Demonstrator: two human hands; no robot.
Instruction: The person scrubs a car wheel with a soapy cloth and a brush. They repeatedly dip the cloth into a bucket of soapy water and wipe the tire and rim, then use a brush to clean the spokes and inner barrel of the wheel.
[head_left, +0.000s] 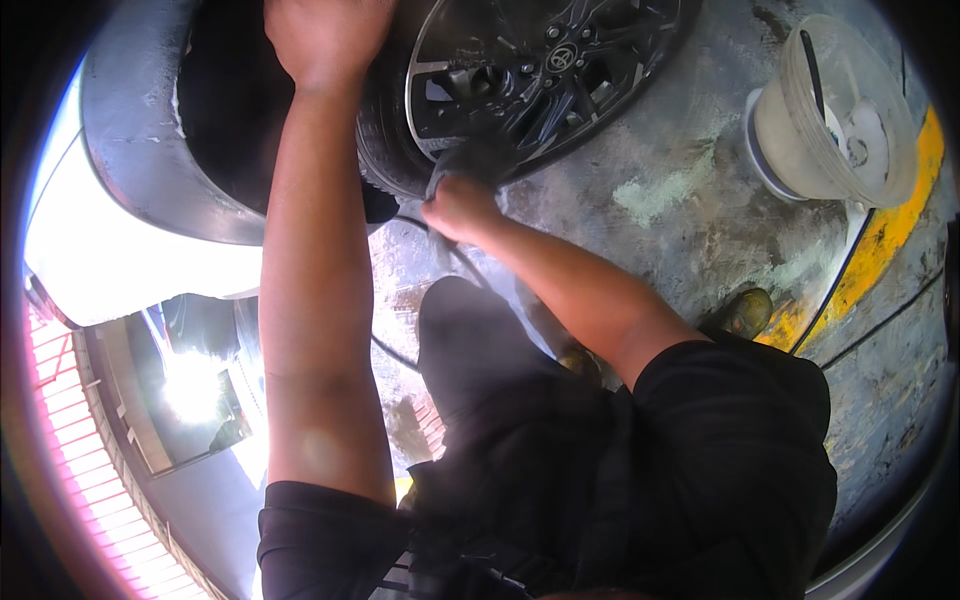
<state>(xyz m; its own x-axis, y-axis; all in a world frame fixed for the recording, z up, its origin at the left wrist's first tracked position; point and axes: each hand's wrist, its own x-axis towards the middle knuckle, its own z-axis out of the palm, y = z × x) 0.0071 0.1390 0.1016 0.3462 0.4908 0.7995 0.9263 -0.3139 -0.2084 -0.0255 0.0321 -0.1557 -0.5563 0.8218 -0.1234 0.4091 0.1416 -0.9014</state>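
Note:
My left hand (326, 37) is at the top edge beside the car's dark wheel well; its fingers are cut off, so what it touches is hidden. Lower and to the right, my right hand (461, 210) is closed around a dark cloth or mitt (480, 159), blurred, against the lower edge of the wheel. The wheel has a black and silver alloy rim (544, 90) with a Toyota emblem at its hub and a black tyre (386, 127). The silver-grey car body panel (142, 127) curves around the wheel well, wet or smeared in places.
A translucent plastic bucket (780, 135) with a dark-handled thing and whitish contents stands at the upper right. A black hose or cable (840, 277) crosses the stained concrete floor (675, 247) near a yellow painted line (892, 232). My shoe (750, 311) is close by.

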